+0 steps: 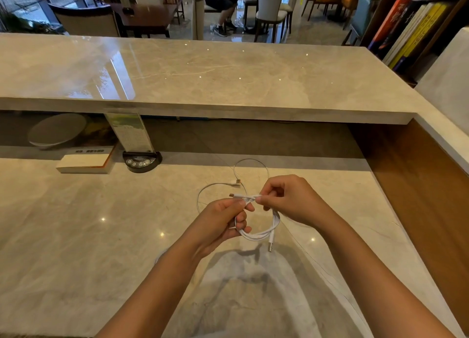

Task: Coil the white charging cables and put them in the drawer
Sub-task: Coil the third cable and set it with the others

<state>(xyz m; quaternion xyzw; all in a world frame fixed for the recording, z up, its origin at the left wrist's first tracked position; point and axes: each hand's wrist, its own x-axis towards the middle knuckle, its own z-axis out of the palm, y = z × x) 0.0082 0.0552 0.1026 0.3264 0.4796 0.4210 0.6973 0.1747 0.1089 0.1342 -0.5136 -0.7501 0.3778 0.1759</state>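
Centre of the frame: left hand grips the coiled white cable with curled fingers, right hand pinches its top strands. A second cable lies loose on the counter just behind.

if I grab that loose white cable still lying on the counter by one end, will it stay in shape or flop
Probably flop: the loose cable is thin and lies in slack curves on the counter. It looks light. Its loops would likely unwind, since the coiled cable takes the left hand and right hand to hold.
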